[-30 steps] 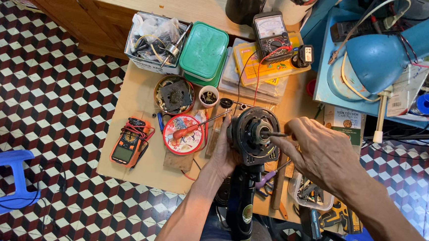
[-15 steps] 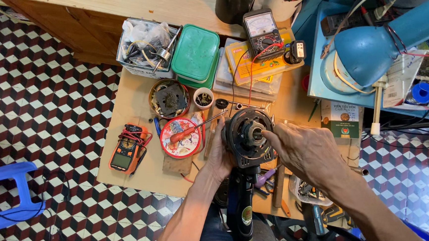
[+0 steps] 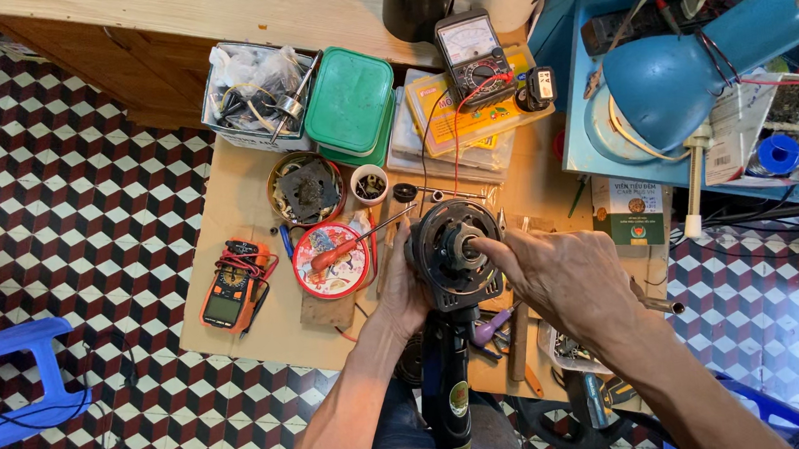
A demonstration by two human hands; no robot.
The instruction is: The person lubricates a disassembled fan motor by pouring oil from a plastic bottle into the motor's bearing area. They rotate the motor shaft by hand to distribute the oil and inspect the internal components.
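Note:
A round black fan motor (image 3: 447, 240) on a black stand (image 3: 446, 379) rises over the front edge of a small wooden table (image 3: 250, 201). My left hand (image 3: 404, 294) grips the motor housing from its left side. From the right, my right hand (image 3: 565, 279) reaches in with thumb and fingers pinched on the motor shaft at the centre. A red-handled screwdriver (image 3: 341, 251) lies across a round red tin lid (image 3: 331, 261) just left of the motor.
An orange clamp meter (image 3: 230, 286) lies at the table's left. Behind stand a green box (image 3: 350, 103), a parts basket (image 3: 248, 95), a tin of parts (image 3: 305, 189), a small cup (image 3: 369, 182), an analog multimeter (image 3: 472, 54) and a blue desk lamp (image 3: 686, 68). A blue stool (image 3: 21, 386) stands on the checkered floor.
The view has shifted slightly. My right hand's fingers have moved in a little on the motor shaft. My left hand stays on the housing.

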